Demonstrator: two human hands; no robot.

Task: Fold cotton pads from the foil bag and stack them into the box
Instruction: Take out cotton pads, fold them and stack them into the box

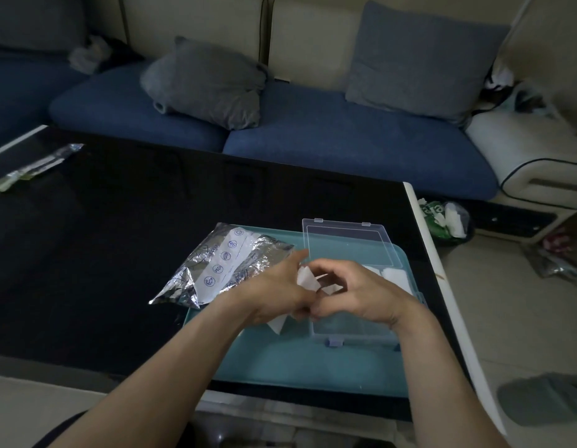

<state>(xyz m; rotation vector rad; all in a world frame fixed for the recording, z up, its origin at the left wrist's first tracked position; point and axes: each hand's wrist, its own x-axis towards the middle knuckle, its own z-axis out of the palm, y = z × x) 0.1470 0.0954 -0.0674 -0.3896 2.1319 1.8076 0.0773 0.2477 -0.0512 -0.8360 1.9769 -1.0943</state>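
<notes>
**Pad mid-fold, box just under the right wrist**

Both hands meet over the teal tray [280, 367], the left hand [274, 295] and right hand [355, 292] pinching one white cotton pad [306, 278] between curled fingers. The clear box [355, 331] lies directly below and slightly right, its lid [348, 244] tipped back away from the person; folded pads [393, 276] already sit in its far end. The right hand is nearer, I'd say. The foil bag [222, 263] lies left, and the desk [119, 253] edge runs close on the right.
</notes>
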